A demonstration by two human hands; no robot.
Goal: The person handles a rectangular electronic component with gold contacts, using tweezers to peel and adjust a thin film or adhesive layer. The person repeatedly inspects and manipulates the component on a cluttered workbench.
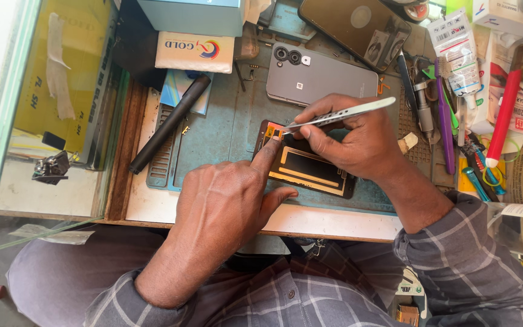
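An opened phone body (pixel 310 169) with a black and gold inner frame lies on a blue-grey work mat (pixel 219 130). My left hand (pixel 225 203) rests on the mat, its index finger pressing the phone's upper left corner. My right hand (pixel 349 136) grips silver tweezers (pixel 340 115), whose tips touch that same corner beside my fingertip. A grey phone (pixel 322 75) lies face down just behind, camera lenses at its left end.
A black cylindrical tool (pixel 171 124) lies slanted at the mat's left. Boxes (pixel 195 51) stand at the back, a dark phone (pixel 352 24) behind. Screwdrivers, a purple toothbrush (pixel 445 118), a glue tube (pixel 458 51) and a red pen (pixel 503 118) crowd the right. A glass pane (pixel 7 121) stands left.
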